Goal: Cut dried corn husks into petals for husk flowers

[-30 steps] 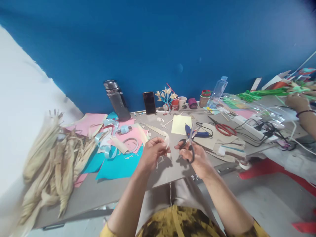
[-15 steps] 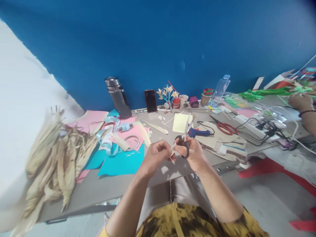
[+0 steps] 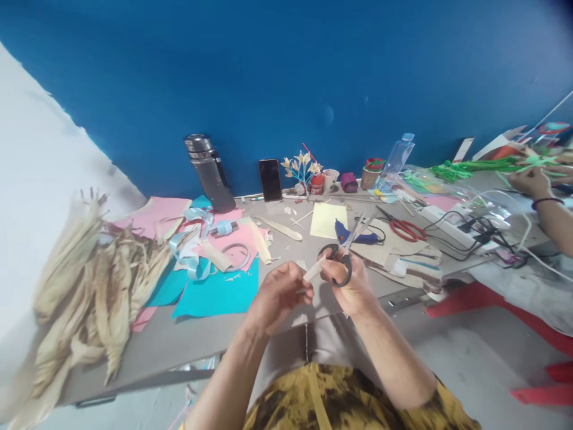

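Between my hands, above the table's front edge, is a small pale strip (image 3: 314,270), perhaps husk. My left hand (image 3: 278,297) pinches its lower left end. Black-handled scissors (image 3: 346,243) hang in my right hand (image 3: 350,280), blades pointing up and away and slightly apart; its thumb and a fingertip touch the strip's upper end. Beyond the scissors lie a blue glue gun (image 3: 356,234) and a pale yellow paper square (image 3: 328,220). A long pale husk piece (image 3: 281,228) rests on the table behind my left hand.
Dried husks (image 3: 105,298) and blue sheets (image 3: 215,294) cover the left. A thermos (image 3: 209,173), phone (image 3: 270,180) and small flower bunch (image 3: 302,170) stand at the back. Right are red-handled scissors (image 3: 407,230), a power strip (image 3: 454,227) and another person's hand (image 3: 532,181).
The pale strip now shows straighter between my fingers. The scissors have tipped to the right. At the far right, the other person's hands have shifted around the green material.
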`<state>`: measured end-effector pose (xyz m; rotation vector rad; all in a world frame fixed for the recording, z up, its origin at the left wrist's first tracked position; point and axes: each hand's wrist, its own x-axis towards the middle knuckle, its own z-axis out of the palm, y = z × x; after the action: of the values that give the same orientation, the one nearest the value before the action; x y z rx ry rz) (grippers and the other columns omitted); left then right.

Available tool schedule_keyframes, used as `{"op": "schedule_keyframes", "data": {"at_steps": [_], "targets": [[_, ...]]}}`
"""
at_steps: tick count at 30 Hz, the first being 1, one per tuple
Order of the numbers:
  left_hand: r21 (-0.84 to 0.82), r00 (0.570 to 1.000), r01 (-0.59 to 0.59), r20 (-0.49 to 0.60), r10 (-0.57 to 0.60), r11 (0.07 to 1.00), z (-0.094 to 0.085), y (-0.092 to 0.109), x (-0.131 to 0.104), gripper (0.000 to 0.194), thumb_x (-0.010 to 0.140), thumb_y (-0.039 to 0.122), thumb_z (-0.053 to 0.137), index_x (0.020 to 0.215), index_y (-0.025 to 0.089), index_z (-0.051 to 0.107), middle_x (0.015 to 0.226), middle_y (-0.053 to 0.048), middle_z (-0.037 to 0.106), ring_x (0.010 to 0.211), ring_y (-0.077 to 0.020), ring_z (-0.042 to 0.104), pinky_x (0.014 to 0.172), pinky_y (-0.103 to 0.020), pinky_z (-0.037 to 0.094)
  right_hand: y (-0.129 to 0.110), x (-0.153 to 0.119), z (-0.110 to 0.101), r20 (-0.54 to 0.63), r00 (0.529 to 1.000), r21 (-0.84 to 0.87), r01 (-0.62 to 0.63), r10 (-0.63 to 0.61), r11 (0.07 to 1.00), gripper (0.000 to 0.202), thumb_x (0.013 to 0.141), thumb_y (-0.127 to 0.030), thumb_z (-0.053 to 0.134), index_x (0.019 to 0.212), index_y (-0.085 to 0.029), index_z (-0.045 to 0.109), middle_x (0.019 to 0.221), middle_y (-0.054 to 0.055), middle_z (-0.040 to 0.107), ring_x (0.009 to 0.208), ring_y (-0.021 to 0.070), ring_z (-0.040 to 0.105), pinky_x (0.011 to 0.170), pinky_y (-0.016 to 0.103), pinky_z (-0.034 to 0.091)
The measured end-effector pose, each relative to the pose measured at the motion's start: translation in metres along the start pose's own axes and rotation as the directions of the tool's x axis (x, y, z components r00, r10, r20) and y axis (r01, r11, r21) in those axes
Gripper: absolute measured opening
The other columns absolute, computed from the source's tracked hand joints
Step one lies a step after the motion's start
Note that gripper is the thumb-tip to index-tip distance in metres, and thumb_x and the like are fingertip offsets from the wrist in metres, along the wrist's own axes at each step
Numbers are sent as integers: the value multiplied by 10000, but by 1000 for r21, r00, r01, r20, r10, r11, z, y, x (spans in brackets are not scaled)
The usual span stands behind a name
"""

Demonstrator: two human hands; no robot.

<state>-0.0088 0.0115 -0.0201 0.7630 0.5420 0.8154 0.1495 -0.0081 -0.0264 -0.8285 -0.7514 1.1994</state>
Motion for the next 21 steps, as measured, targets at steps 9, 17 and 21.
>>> {"op": "schedule_keyframes", "data": {"at_steps": [9,17,21], "targets": [[-323,919,379,244,-310,867,19,-9,-23,218,813,311,651,775,98,639,700,-32,557,488,-87,509,358,-166,306,1,2,-3,204,973,-88,132,-111,987,224,703,-339,784,801,-228,616,717,-5,576,608,142,484,572,287,394],[-122,995,86,-49,-92,989,31,-2,-32,214,742,254,745,688,135,576,663,-8,574,466,-65,467,387,-167,333,-11,-2,-6,289,957,-219,95,-29,971,317,727,-434,798,926,-238,649,872,37,660,665,164,551,615,309,456],[267,915,-193,-298,271,944,26,2,-30,191,775,260,705,683,159,572,630,-5,612,527,-104,554,503,-214,442,-4,-21,-10,294,953,-448,78,65,891,536,759,-661,684,1003,-183,660,921,93,669,690,184,558,567,288,445]]}}
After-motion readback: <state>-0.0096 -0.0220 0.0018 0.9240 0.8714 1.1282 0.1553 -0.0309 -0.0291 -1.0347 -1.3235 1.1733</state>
